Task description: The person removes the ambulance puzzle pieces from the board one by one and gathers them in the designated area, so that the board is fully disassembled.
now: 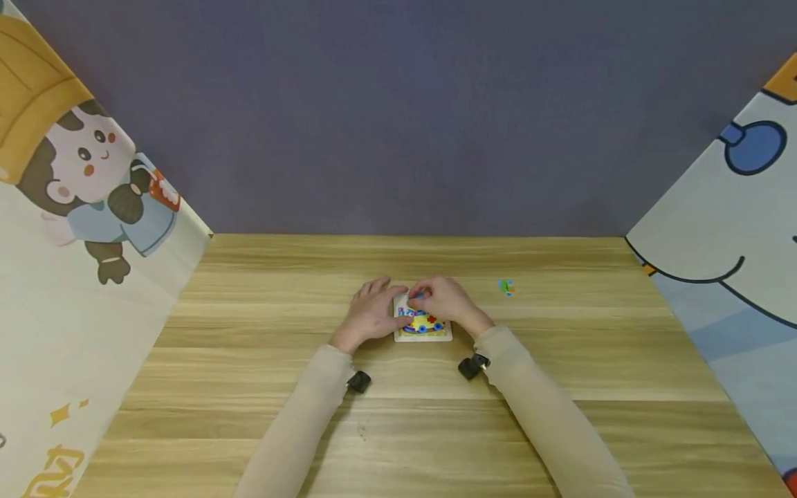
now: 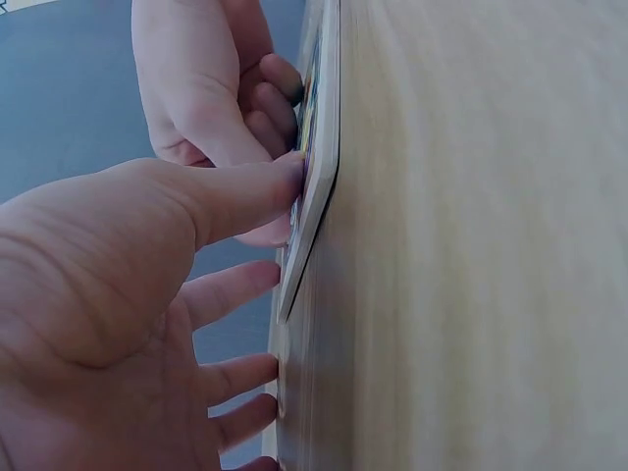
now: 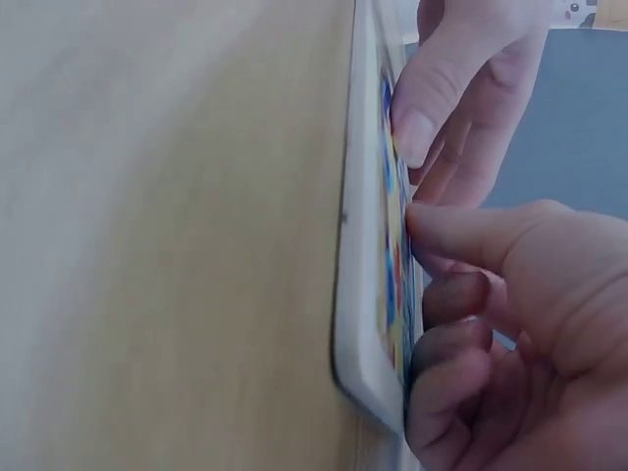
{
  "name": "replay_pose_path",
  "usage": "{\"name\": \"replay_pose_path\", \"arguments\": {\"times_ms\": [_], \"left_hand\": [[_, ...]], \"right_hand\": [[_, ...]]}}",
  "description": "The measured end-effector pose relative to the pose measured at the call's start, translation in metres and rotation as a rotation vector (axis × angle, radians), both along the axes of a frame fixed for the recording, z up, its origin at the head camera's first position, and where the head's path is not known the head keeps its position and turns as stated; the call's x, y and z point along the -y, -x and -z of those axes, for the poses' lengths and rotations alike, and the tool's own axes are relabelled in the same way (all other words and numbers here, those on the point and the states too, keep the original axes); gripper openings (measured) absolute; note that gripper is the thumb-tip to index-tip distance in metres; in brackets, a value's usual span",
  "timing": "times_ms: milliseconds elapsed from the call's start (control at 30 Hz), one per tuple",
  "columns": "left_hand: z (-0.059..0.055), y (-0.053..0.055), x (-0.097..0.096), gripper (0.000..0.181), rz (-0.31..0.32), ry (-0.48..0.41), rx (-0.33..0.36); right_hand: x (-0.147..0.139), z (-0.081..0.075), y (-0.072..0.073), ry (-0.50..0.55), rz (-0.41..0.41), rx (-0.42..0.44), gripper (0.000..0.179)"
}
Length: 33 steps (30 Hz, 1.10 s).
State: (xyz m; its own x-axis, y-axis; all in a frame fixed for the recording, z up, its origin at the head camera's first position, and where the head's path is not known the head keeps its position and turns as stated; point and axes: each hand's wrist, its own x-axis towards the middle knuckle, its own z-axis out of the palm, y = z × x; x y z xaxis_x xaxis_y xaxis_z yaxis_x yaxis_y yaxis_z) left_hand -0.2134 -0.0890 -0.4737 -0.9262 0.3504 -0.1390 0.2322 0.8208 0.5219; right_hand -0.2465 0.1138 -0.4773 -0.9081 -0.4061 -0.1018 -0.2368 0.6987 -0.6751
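A small jigsaw puzzle board (image 1: 423, 338) with a white rim and a bright vehicle picture lies flat on the table. My left hand (image 1: 371, 312) is at its left side, fingers spread and fairly straight. Its thumb (image 2: 265, 191) presses on the picture, while the other fingertips reach down to the table beyond the corner. Over the board's upper part, my right hand (image 1: 445, 302) has its fingers curled and pinches a small bluish puzzle piece (image 1: 416, 296) against the picture. In the right wrist view the right thumb (image 3: 461, 234) touches the board's face; the fingers mostly hide the piece.
A loose green and blue puzzle piece (image 1: 506, 286) lies on the wooden table (image 1: 436, 429) to the right of the board. A dark panel (image 1: 411, 124) stands behind the table, with cartoon-printed panels (image 1: 56, 290) at both sides.
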Motion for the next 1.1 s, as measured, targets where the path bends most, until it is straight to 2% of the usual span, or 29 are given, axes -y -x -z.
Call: {"name": "replay_pose_path", "arguments": {"times_ms": [233, 633, 833, 1100], "left_hand": [[0.000, 0.000, -0.002, 0.068, -0.009, -0.008, 0.018], [-0.002, -0.002, -0.001, 0.067, -0.014, -0.031, 0.030], [-0.001, -0.001, -0.003, 0.065, -0.019, -0.011, 0.024], [-0.001, -0.001, -0.009, 0.056, -0.046, 0.010, -0.006]], "right_hand": [[0.001, 0.004, 0.003, 0.039, -0.015, 0.036, 0.018], [-0.004, 0.013, 0.001, 0.161, 0.033, -0.024, 0.015], [-0.007, 0.013, 0.000, 0.181, 0.011, -0.039, 0.015], [-0.017, 0.009, -0.001, 0.198, -0.022, 0.053, 0.034]]}}
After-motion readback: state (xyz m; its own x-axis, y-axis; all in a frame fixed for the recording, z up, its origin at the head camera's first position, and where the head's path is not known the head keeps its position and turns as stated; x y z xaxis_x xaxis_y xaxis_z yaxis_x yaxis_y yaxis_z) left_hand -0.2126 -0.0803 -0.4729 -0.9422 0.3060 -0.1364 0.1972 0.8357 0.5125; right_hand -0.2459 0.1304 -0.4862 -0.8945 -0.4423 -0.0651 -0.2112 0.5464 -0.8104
